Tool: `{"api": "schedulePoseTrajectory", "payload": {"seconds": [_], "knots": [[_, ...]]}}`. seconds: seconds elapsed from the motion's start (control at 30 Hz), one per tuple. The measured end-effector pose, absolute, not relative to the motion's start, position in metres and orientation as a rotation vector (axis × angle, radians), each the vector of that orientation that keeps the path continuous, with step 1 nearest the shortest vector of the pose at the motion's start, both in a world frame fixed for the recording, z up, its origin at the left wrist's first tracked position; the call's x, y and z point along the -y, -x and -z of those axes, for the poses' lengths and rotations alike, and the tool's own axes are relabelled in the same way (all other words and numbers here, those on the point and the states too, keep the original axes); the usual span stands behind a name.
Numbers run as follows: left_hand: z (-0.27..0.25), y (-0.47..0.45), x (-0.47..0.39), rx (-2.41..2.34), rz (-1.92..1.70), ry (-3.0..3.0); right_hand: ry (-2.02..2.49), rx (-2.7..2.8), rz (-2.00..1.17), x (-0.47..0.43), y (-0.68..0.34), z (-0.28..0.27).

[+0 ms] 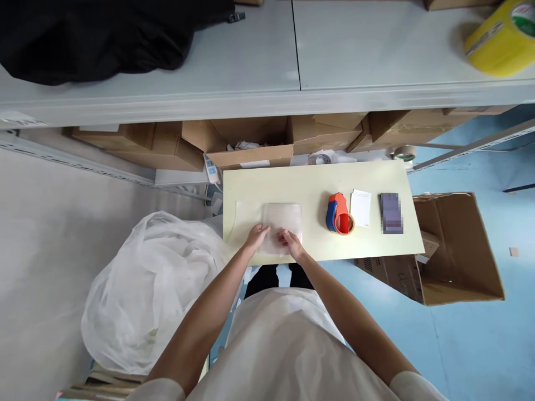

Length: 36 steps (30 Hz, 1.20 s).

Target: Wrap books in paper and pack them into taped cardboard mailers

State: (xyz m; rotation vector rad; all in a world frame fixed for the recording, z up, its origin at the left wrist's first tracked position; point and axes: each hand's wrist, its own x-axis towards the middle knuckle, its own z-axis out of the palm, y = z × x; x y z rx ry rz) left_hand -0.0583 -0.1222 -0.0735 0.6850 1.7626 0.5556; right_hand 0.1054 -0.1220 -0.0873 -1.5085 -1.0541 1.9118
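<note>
A flat, whitish translucent packet (284, 214) lies on the pale yellow tabletop (309, 189), in front of my body. My left hand (256, 238) is at the packet's left edge, thumb and fingers closed on it. Over the packet's lower right part is my right hand (291, 243), its fingers curled in; anything between them is too small to make out. A thin translucent sheet (246, 214) extends left of the packet. To the right stands a red and blue tape dispenser (338, 213), beside a small stack of white labels (360, 208).
A blurred purple item (391, 213) lies at the table's right end. An open cardboard box (463, 250) stands right, a big white plastic bag (154, 289) left. Behind are a grey shelf (251, 61) with a yellow tape roll (501, 42) and cardboard boxes (259, 153) below.
</note>
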Motion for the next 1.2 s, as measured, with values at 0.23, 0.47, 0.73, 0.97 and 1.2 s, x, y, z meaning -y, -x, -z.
{"api": "schedulePoseTrajectory", "payload": {"seconds": [0.23, 0.47, 0.73, 0.97, 1.2], "knots": [[0.078, 0.056, 0.140, -1.853, -0.641, -1.149, 1.477, 1.212, -1.810, 0.128, -0.102, 0.091], [0.096, 0.042, 0.144, -1.819, -0.639, -0.917, 1.902, 1.049, -1.257, 0.132, -0.137, 0.090], [0.095, 0.043, 0.140, -1.696, -0.709, -0.601, 1.762, 0.800, -1.750, 0.124, -0.165, 0.085], [0.085, -0.017, 0.145, -1.491, -0.668, -0.609, 1.563, 0.854, -1.780, 0.118, -0.196, 0.047], [0.073, -0.011, 0.143, -1.489, -0.619, -0.629, 1.574, 1.213, -1.742, 0.117, -0.154, 0.031]]}}
